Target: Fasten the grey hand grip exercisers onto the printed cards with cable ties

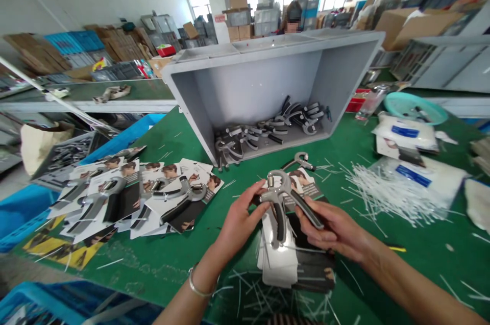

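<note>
A grey and black hand grip with a metal spring lies over a stack of printed cards. My left hand pinches its left side near the spring. My right hand is wrapped round its right handle. Just behind, a second hand grip rests on the green table. On the left, several cards lie spread in overlapping piles with hand grips on them. White ties form a loose heap on the right.
A grey bin lies on its side at the back, with several hand grips inside. Plastic bags and a turquoise basin stand right. Blue crates are at the left edge. A person is beyond the bin.
</note>
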Demonstrator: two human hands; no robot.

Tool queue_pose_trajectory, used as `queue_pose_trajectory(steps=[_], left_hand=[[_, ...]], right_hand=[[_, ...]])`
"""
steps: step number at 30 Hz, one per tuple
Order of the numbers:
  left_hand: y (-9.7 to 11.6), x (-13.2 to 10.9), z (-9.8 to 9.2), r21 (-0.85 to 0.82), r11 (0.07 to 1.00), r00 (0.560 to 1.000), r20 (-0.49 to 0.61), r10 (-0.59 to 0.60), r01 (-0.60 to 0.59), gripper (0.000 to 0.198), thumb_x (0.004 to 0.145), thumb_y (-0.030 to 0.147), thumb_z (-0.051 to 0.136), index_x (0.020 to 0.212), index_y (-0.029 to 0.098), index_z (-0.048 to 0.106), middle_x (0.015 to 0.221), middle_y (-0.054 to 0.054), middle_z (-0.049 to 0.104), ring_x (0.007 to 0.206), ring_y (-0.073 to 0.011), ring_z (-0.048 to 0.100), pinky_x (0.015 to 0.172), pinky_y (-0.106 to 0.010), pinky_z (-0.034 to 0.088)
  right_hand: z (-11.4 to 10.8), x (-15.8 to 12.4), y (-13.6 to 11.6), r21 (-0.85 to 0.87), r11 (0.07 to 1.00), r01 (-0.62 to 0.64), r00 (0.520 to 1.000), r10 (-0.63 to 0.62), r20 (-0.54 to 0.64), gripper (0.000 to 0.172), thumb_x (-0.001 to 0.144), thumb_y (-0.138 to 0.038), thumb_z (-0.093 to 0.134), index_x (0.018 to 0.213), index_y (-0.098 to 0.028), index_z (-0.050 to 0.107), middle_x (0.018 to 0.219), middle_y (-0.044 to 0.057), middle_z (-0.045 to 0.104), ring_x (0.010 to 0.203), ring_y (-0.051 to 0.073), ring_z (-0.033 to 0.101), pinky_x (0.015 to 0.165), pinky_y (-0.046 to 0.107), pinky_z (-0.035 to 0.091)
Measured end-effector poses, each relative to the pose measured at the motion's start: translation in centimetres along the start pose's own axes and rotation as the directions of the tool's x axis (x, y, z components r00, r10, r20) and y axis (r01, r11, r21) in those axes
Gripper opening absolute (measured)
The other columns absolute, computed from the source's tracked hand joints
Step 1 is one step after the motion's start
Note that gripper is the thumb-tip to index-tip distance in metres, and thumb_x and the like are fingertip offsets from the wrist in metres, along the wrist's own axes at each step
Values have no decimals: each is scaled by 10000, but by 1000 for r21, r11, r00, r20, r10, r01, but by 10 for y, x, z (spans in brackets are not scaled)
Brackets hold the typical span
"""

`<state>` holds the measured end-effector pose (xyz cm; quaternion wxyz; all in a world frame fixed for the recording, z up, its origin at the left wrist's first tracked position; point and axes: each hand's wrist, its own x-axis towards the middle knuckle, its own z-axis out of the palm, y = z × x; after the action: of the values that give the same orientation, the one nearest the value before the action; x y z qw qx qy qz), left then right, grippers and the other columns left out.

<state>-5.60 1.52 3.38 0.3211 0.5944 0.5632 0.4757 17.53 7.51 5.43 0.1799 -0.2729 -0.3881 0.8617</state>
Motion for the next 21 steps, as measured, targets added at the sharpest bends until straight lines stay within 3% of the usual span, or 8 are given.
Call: queue_pose_trajectory(steps=[3, 6, 9, 11, 12, 15, 17, 21], left_hand=[[-12, 8, 6, 25, 999, 999, 19, 36, -37, 374, 911, 287, 605, 1283, 244, 601, 1257, -73, 656, 1123, -219, 606, 1001, -380, 449], [-18, 6, 8, 120, 989, 995, 58, 77, -83, 309, 917, 301, 601, 1217, 241, 644, 1161, -63, 693, 1065, -216, 606, 969, -377, 446], [-14, -3, 8, 220, 963, 976, 184, 115, -155, 261, 907, 333, 625, 1146, 239, 676, 1056, -52, 711, 1017, -215, 593, 942, -369, 431], [-11, -8, 8, 245, 949, 958, 252, 135, -198, 253, 906, 339, 629, 1135, 242, 674, 1051, -48, 706, 1025, -211, 587, 959, -371, 409], [-9, -8, 9, 250, 946, 955, 261, 139, -206, 245, 916, 336, 616, 1137, 244, 671, 1070, -47, 700, 1044, -209, 583, 978, -374, 395], [-10, 0, 11, 276, 942, 973, 181, 146, -192, 222, 968, 291, 524, 1134, 236, 661, 1114, -50, 684, 1088, -201, 565, 1001, -377, 377], [-12, 12, 15, 308, 934, 982, 105, 156, -182, 235, 972, 239, 501, 1152, 213, 651, 1140, -65, 675, 1108, -204, 552, 1000, -381, 379], [-11, 29, 30, 309, 927, 974, 143, 176, -213, 223, 908, 185, 594, 1115, 209, 674, 1163, -65, 676, 1130, -213, 554, 1022, -400, 373]], right_hand=[[-1, 1, 4, -112, 992, -54, 998, 50, -40, 441, 988, -552, 370, 938, -175, 592, 491, -62, 471, 365, 47, 140, 360, 181, 141], [-9, 0, -2, -509, 858, -74, 994, 21, -109, 555, 981, -606, 273, 855, -188, 616, 447, -27, 506, 334, 89, 271, 368, 221, 239], [-21, -10, -5, -908, 401, -119, 944, -236, -228, 489, 966, -561, 359, 724, -213, 603, 551, 33, 591, 469, 166, 497, 481, 278, 356], [-27, -20, -3, -969, 128, -211, 870, -426, -246, 378, 955, -500, 430, 752, -228, 597, 662, 53, 634, 589, 214, 571, 570, 318, 399], [-28, -24, -1, -975, 55, -217, 851, -478, -216, 315, 955, -466, 455, 801, -235, 603, 723, 57, 652, 654, 232, 595, 618, 337, 420], [-23, -30, 9, -1000, -16, -6, 875, -484, 2, 141, 951, -356, 525, 981, -256, 621, 933, 62, 672, 894, 254, 605, 793, 379, 457], [-15, -25, 16, -990, -44, 137, 880, -453, 142, 128, 936, -290, 571, 1048, -265, 625, 1019, 62, 655, 993, 258, 568, 860, 395, 451], [-7, -1, 23, -978, -53, 203, 858, -472, 204, 65, 939, -252, 580, 914, -238, 638, 956, 57, 635, 968, 248, 550, 858, 392, 450]])
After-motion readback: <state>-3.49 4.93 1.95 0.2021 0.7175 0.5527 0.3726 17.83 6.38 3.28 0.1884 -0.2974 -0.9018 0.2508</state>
